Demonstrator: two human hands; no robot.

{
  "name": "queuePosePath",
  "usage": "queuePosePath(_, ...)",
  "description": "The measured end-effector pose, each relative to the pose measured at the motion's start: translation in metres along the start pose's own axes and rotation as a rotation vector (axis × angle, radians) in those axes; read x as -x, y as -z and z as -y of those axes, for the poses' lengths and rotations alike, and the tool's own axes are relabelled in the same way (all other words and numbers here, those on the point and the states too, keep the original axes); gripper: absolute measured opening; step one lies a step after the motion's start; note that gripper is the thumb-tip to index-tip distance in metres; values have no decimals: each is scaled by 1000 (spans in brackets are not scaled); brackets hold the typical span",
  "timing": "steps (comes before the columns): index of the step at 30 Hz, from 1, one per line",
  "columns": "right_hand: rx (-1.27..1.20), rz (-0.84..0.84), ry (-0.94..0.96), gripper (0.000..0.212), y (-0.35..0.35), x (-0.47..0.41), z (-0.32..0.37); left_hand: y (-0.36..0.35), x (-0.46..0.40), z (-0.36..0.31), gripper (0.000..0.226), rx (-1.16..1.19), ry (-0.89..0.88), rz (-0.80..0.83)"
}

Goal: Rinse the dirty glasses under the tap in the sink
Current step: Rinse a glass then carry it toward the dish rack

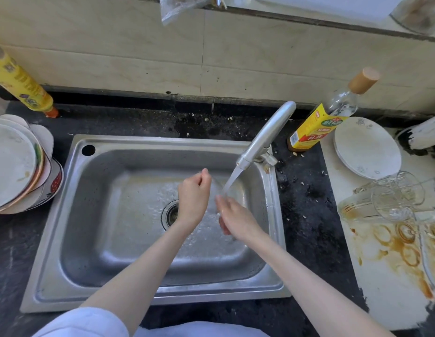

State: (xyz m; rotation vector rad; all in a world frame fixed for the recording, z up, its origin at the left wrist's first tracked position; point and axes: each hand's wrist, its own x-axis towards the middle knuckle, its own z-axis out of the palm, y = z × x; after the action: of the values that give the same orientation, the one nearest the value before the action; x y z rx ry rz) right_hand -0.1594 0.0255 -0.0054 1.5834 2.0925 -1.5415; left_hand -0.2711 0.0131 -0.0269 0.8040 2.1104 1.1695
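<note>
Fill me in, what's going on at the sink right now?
A person is rinsing a clear glass under the running tap over the steel sink. The left hand grips its rim while the right hand supports it from below. More dirty glasses lie on the stained board to the right, and stacked plates wait on the left.

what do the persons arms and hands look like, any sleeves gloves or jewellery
Both forearms are bare up to the frame's lower edge. The left hand and right hand wear no gloves, and no rings, watch or bracelets show on fingers or wrists. Both hands look wet. Pale bluish-white clothing shows at the bottom of the view; whether it is a rolled sleeve or another part of the garment cannot be told.
</note>
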Motion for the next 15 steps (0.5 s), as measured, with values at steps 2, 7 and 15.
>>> queuePosePath(2,288,-69,84,50,0,3,-14,-5,-1,5,50,124,149,-6)
queuePosePath(7,-265,13,-11,43,3,4,-14,-16,7,9,40,570,401,209)
queuePosePath(15,-1039,332,-241,44,17,7,-4,-1,-8,4,46,782,463,716)
